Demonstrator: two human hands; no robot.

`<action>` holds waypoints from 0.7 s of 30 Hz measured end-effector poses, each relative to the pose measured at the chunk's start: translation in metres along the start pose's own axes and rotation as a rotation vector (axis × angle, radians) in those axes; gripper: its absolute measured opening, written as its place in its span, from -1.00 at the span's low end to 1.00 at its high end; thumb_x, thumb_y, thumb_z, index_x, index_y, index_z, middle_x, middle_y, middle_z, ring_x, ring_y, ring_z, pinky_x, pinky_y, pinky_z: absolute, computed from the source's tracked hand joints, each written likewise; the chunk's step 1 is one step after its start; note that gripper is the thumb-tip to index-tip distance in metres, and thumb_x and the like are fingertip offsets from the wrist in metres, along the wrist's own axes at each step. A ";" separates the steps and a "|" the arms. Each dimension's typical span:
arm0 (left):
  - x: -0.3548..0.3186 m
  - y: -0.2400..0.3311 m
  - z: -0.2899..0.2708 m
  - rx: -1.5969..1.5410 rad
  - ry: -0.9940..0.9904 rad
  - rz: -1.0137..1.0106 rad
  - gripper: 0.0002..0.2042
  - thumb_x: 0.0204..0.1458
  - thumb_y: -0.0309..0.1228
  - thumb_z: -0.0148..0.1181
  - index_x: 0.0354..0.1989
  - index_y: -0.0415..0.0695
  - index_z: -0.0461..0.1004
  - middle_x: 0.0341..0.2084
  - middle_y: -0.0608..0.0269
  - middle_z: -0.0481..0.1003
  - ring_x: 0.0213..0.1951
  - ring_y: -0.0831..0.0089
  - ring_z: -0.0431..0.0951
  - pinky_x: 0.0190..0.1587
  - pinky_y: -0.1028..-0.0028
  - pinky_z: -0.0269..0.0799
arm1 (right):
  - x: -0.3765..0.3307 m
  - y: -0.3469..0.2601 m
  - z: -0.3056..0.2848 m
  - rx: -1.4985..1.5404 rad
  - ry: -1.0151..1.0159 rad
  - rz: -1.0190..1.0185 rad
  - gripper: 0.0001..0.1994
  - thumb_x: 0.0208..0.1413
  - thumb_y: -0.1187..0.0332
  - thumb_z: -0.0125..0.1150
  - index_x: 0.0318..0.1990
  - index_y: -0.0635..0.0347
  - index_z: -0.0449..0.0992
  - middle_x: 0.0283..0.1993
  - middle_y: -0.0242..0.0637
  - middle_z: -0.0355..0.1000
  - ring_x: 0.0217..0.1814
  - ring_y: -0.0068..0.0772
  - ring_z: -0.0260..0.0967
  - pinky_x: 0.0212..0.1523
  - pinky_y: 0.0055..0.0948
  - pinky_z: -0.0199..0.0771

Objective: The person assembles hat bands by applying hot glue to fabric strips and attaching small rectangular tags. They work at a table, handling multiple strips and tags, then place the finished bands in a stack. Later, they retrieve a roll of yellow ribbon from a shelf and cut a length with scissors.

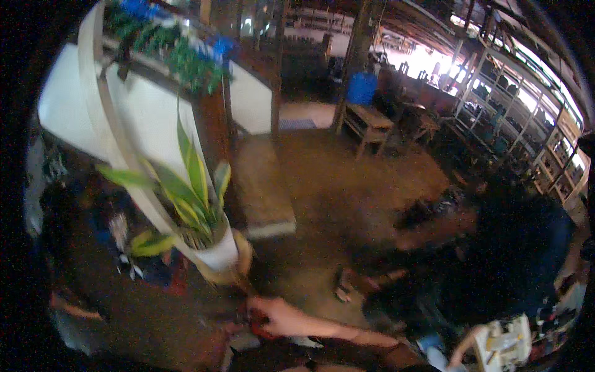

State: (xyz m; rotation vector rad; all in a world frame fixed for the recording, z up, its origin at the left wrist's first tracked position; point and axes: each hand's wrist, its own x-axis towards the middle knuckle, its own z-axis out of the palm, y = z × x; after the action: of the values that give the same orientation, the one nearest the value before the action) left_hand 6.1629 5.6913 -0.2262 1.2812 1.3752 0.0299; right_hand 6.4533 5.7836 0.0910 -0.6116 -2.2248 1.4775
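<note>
Red thing (263,327), blurred, under right hand (279,316) at lower centre; long axis not discernible. Leftward, potted plant (198,204), leaves upright, just beside hand. Fingers curled over red thing, grip unclear. Left hand unseen. Rightward, wooden table (369,124), well apart, then dark-clothed person (508,260).

Place: you stand in an open-sided rustic workshop hall.
Floor: packed dirt floor (347,186) at centre.
Furniture: wooden table (367,124) at upper centre.
Right edge: shelving racks (545,149).
</note>
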 end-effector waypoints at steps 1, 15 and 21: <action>0.001 0.000 -0.016 -0.045 0.022 -0.020 -0.59 0.08 -0.11 0.14 0.05 -0.04 0.47 -0.03 0.11 0.51 0.00 0.18 0.51 0.07 0.24 0.39 | 0.032 0.007 0.000 -0.032 0.067 -0.166 -0.71 -0.05 0.40 0.28 -0.16 0.15 0.35 -0.32 -0.17 0.45 -0.24 -0.17 0.48 -0.27 -0.22 0.44; 0.517 0.287 -0.090 0.227 -0.250 0.414 -0.57 0.09 -0.13 0.16 0.08 -0.08 0.43 -0.01 0.11 0.48 -0.03 0.22 0.51 0.07 0.24 0.38 | -0.069 0.226 -0.436 -0.307 1.191 0.507 -0.70 -0.19 0.50 0.33 -0.21 0.27 0.51 -0.21 -0.16 0.49 -0.18 -0.31 0.48 -0.18 -0.40 0.49; 0.586 0.377 -0.230 -0.197 0.115 0.042 -0.56 0.09 -0.15 0.17 0.10 -0.10 0.41 -0.04 0.12 0.46 -0.07 0.25 0.50 0.04 0.26 0.37 | -0.093 0.310 -0.658 0.075 1.419 0.371 -0.79 -0.06 0.67 0.14 -0.21 0.40 0.43 -0.36 -0.25 0.38 -0.34 -0.46 0.37 -0.28 -0.46 0.51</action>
State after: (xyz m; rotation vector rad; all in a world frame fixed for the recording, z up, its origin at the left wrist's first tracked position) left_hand 6.4153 6.3758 -0.3064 1.1575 1.4057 0.2651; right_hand 6.9334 6.3344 0.0335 -1.4776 -0.9493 0.7281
